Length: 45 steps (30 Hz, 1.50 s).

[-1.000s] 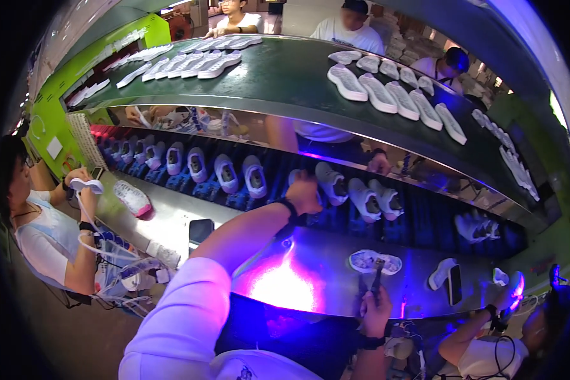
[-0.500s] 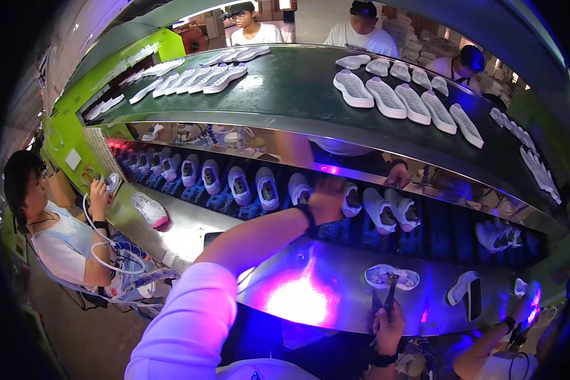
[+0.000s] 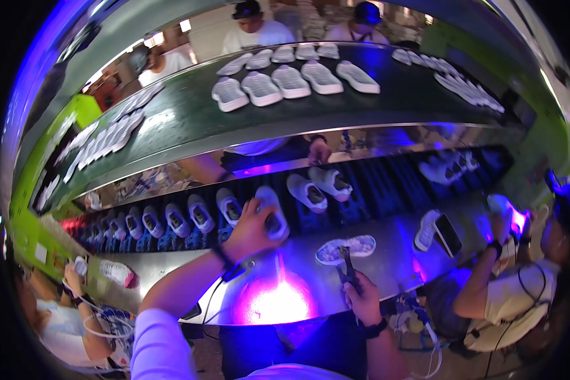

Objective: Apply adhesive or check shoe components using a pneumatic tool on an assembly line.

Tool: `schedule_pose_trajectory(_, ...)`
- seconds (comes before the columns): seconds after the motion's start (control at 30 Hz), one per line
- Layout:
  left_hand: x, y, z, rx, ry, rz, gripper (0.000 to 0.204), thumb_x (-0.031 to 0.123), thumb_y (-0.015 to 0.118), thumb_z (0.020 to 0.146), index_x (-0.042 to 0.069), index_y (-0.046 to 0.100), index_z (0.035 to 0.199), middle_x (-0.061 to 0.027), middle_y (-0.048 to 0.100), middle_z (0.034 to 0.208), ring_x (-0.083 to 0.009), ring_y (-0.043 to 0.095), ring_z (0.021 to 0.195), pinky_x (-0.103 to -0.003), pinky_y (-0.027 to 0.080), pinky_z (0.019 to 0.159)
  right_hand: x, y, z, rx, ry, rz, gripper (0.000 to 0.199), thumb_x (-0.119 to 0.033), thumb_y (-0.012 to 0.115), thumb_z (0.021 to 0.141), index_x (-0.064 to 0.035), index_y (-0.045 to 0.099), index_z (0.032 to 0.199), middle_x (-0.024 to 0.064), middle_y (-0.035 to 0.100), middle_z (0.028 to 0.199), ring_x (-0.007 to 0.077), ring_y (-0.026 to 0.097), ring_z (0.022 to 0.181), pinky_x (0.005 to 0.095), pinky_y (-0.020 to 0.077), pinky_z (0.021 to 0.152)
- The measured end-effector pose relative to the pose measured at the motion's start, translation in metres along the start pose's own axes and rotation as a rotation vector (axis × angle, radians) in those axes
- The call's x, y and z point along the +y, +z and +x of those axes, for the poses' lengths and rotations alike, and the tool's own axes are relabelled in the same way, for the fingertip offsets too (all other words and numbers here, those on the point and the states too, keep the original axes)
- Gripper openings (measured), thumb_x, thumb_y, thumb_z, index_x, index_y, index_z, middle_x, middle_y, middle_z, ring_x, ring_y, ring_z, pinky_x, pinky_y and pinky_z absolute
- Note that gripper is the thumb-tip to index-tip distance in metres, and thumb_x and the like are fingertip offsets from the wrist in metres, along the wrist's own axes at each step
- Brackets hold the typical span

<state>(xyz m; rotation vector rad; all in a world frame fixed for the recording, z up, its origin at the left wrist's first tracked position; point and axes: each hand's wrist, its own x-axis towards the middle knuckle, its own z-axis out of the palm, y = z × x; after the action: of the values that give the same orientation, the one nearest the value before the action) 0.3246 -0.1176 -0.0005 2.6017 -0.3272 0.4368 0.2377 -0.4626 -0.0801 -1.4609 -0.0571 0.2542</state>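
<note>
My left hand point(image 3: 252, 229) is closed around a white shoe point(image 3: 269, 199) at the near side of the dark conveyor, with its opening toward me. The palm and fingers hide part of that shoe. Lower right, my right hand point(image 3: 363, 296) grips dark pliers point(image 3: 348, 273) by the handles. Their tips reach the near edge of a shoe-sole-shaped piece point(image 3: 360, 244), pale inside with a darker rim, which lies on the metal bench. Two more white shoes point(image 3: 308, 192) stand on the conveyor right of my left hand.
A row of white shoes point(image 3: 176, 218) runs left along the conveyor. Above, a green belt point(image 3: 190, 120) carries white soles. A bright pink-white light spot falls on the bench point(image 3: 386, 253). A phone point(image 3: 448, 235) leans by another sole at right. Co-workers sit left, right and opposite.
The view has swung right. My left hand, blurred over the conveyor earlier, now holds a white shoe. My right hand keeps the pliers at the sole piece.
</note>
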Motion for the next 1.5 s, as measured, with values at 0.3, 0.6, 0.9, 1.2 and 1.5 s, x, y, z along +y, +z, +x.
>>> schedule_pose_trajectory(0.3, 0.091, -0.053, -0.169, -0.387, 0.008, 0.097, 0.083, 0.041, 0.081, 0.078, 0.01, 0.047, 0.147, -0.0223, 0.056, 0.132, -0.0412, 0.066, 0.11, -0.049, 0.059, 0.088, -0.011, 0.0, -0.01, 0.009, -0.046, -0.037, 0.037, -0.002, 0.062, 0.099, 0.0008, 0.059, 0.136, 0.0015, 0.065, 0.083, 0.0038, 0.051, 0.058, 0.0214, 0.0397, 0.051)
schedule_pose_trajectory(0.6, 0.085, -0.027, -0.155, -0.231, -0.257, -0.398, 0.073, 0.047, 0.084, 0.077, -0.001, 0.066, 0.129, -0.0231, 0.07, 0.12, -0.039, 0.071, 0.102, -0.044, 0.055, 0.092, -0.083, 0.015, -0.086, 0.005, -0.184, -0.227, 0.036, -0.002, 0.065, 0.098, 0.0025, 0.064, 0.134, 0.0025, 0.069, 0.093, 0.0056, 0.057, 0.075, 0.0222, 0.0459, 0.067)
schedule_pose_trajectory(0.9, 0.122, -0.053, -0.205, 0.278, 0.477, -0.237, 0.057, 0.008, 0.078, 0.076, 0.003, 0.064, 0.131, -0.0174, 0.065, 0.127, -0.037, 0.066, 0.117, -0.048, 0.056, 0.101, -0.104, 0.029, -0.112, -0.123, -0.251, -0.501, 0.037, 0.001, 0.074, 0.089, 0.0025, 0.07, 0.125, 0.0117, 0.076, 0.101, 0.0148, 0.071, 0.088, 0.0281, 0.0544, 0.083)
schedule_pose_trajectory(1.2, 0.128, -0.072, -0.215, 0.253, 0.65, -0.035, 0.034, 0.008, 0.071, 0.085, 0.007, 0.072, 0.12, -0.0132, 0.065, 0.127, -0.0356, 0.065, 0.121, -0.051, 0.058, 0.102, -0.121, 0.051, -0.101, -0.233, -0.398, -0.705, 0.036, -0.004, 0.078, 0.086, -0.0006, 0.072, 0.122, 0.0189, 0.075, 0.1, 0.0242, 0.074, 0.09, 0.0306, 0.0548, 0.084)
schedule_pose_trajectory(1.5, 0.12, -0.063, -0.198, 0.157, 0.648, -0.012, 0.034, 0.012, 0.07, 0.087, 0.007, 0.071, 0.121, -0.0122, 0.067, 0.125, -0.0342, 0.066, 0.119, -0.05, 0.057, 0.104, -0.089, 0.022, -0.109, -0.341, -0.038, -0.434, 0.035, -0.004, 0.075, 0.088, 0.0046, 0.071, 0.121, 0.0054, 0.073, 0.092, 0.0122, 0.067, 0.082, 0.0277, 0.0532, 0.076)
